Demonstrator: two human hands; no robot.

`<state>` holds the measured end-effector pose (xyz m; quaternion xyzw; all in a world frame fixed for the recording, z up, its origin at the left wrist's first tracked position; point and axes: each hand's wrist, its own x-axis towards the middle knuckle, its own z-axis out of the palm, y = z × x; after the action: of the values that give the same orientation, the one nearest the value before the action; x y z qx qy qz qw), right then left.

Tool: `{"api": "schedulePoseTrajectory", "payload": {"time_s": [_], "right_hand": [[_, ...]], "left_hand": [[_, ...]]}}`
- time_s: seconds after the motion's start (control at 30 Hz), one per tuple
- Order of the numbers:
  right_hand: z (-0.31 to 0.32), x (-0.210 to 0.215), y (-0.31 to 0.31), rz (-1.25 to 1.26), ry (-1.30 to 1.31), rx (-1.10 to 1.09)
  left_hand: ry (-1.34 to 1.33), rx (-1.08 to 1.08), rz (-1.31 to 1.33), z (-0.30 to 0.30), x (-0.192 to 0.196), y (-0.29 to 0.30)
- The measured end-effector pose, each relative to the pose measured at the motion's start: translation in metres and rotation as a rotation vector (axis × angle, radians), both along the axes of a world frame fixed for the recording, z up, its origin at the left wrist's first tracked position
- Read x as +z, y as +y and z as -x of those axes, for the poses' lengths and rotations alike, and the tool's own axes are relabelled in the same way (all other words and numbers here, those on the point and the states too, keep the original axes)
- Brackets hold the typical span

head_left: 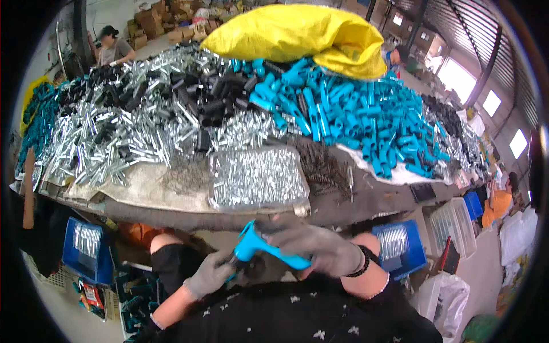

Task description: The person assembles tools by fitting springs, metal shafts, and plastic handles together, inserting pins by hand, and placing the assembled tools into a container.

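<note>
Above my lap is a bright blue curved plastic part point(248, 245), shaped like a handle with a loop at its upper end. My left hand point(213, 273), in a grey glove, is closed around its lower left side, next to a dark piece between the fingers. My right hand point(320, 244), also gloved, lies over the part's right arm; its fingers are smeared by motion, so their hold is unclear. Just beyond my hands, a clear tray point(213, 197) full of small silver metal pieces rests at the table's near edge.
Heaps of silver rods point(108, 151), black sleeves point(214, 97) and blue plastic parts point(349, 117) cover the table. Brown springs point(326, 171) lie right of the tray. A yellow sack point(274, 34) tops the heap. Blue bins point(103, 257) flank my knees. Other people sit farther off.
</note>
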<state>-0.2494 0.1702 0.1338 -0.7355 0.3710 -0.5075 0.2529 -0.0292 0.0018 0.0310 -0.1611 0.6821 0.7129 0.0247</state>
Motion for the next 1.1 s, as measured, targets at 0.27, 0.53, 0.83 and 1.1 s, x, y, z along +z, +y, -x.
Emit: {"api": "schedulePoseTrajectory", "payload": {"time_s": [0.27,0.53,0.83,1.1], "right_hand": [[0.03,-0.017,-0.027,-0.597,-0.117,-0.443],[0.119,-0.006,-0.141,-0.176,0.266,-1.003],[0.248,-0.039,-0.244,-0.496,1.465,-1.166],[0.253,-0.016,-0.232,-0.708,1.377,-1.079]], "left_hand": [[0.096,-0.209,0.494,-0.004,0.003,0.001],[0.482,0.302,-0.369,-0.049,-0.024,-0.01],[0.372,0.595,-0.336,-0.107,-0.021,0.007],[0.352,0.881,-0.761,-0.122,-0.046,0.006]]}}
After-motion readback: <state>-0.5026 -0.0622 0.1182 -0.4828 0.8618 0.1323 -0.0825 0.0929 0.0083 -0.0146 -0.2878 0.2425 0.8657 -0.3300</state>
